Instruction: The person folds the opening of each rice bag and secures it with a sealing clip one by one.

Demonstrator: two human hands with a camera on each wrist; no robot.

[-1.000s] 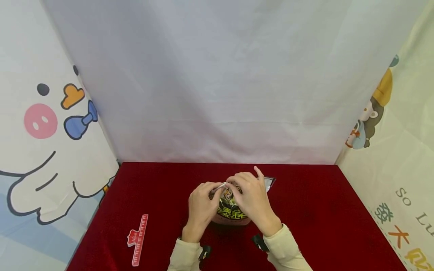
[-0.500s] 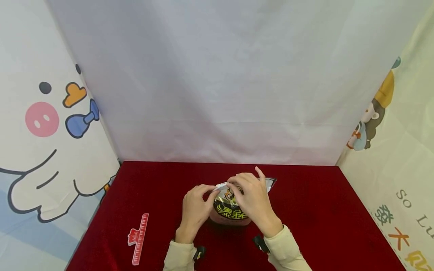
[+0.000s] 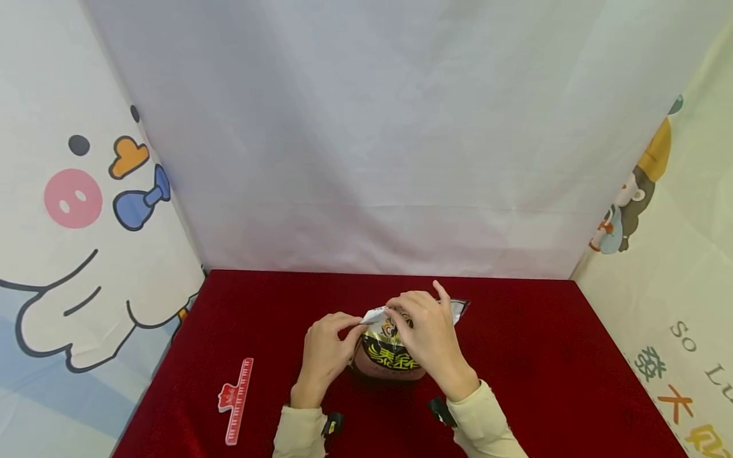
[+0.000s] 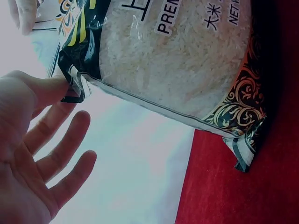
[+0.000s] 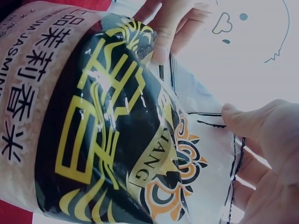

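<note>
A plastic bag of rice, black with yellow lettering and a clear window onto the grains, stands in the middle of the red cloth. My left hand pinches the left side of its top between thumb and index finger; in the left wrist view its other fingers spread loose. On the bag's upper edge, my right hand pinches the pale top strip, little finger raised. The right wrist view has that thumb against the strip, with the printed front of the bag facing it.
A red plastic clip with a long, piano-key-patterned bar lies on the red cloth left of the hands. A pale curtain hangs behind, with cartoon-printed cloths at both sides.
My left hand has slid left and slightly down from my right hand, so more of the bag's white top strip shows between them. The right hand stays nearly in place.
</note>
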